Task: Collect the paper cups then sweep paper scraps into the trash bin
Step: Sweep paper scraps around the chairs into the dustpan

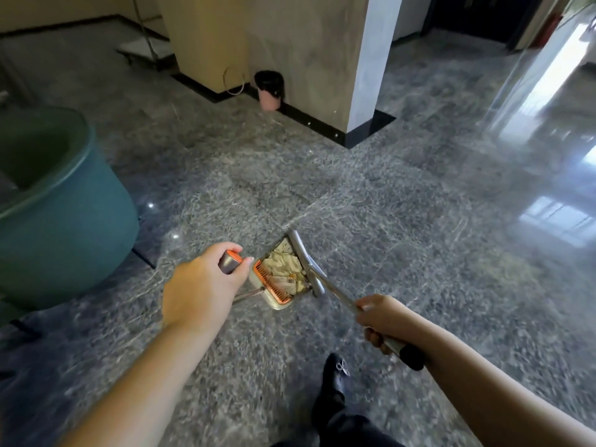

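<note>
On the polished grey speckled stone floor, a person stands holding sweeping tools in both hands. The left hand is curled round the grey, orange-capped top of the metal dustpan handle, thumb and fingers wrapped about it. The grey dustpan with its orange comb edge sits on the floor just ahead of the person's black shoe, and crumpled pale paper scraps lie inside its tray. The right hand grips the silver broom handle with a black end grip, fingers clenched round the shaft. The grey broom head rests against the dustpan's right edge, touching the scraps. A small pink trash bin lined with a black bag stands well apart, against the black skirting at the foot of a beige and grey pillar. A large teal round tub stands on the floor near the left edge of view. The frame is somewhat blurred.
</note>
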A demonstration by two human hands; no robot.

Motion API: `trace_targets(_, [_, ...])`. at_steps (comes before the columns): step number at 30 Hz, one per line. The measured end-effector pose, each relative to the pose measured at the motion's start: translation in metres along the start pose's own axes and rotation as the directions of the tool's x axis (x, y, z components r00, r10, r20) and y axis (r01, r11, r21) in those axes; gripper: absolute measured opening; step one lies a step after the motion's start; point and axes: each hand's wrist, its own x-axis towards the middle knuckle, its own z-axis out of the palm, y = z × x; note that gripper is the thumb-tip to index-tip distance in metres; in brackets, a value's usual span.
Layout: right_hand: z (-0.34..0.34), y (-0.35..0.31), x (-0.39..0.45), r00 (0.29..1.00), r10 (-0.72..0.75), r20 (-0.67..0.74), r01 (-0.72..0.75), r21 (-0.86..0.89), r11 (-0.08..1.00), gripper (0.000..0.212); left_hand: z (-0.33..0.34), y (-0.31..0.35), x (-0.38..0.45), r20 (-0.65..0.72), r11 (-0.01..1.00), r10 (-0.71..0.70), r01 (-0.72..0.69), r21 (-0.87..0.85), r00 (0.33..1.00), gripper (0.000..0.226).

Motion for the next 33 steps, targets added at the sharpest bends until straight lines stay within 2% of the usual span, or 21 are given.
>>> trace_targets(8, [-0.091, -0.115, 0.144, 0.999, -0.003, 0.046, 0.005, -0.038, 0.999, 0.013, 0.073, 0.022, 0.174, 0.009, 0.999, -0.037, 0.037, 0.017, 0.999, 0.024])
trace_targets(15, [-0.152, -0.214, 0.254, 0.998, -0.006, 0.056, 0.007, -0.021, 1.0, 0.024, 0.117, 0.034, 0.313, -0.043, 0.997, -0.072, 0.073, 0.013, 0.996, 0.027])
trace_targets(22, [-0.193, -0.308, 0.366, 0.999, 0.022, 0.042, -0.022, -0.01, 1.0, 0.02, 0.169, 0.019, 0.467, -0.06, 1.0, -0.025, 0.025, 0.007, 0.998, 0.024])
trace_targets(33, [-0.254, -0.467, 0.519, 1.0, 0.027, 0.015, -0.028, 0.043, 0.999, 0.028, 0.229, 0.009, 0.71, -0.028, 0.999, 0.037, -0.036, 0.015, 0.999, 0.025])
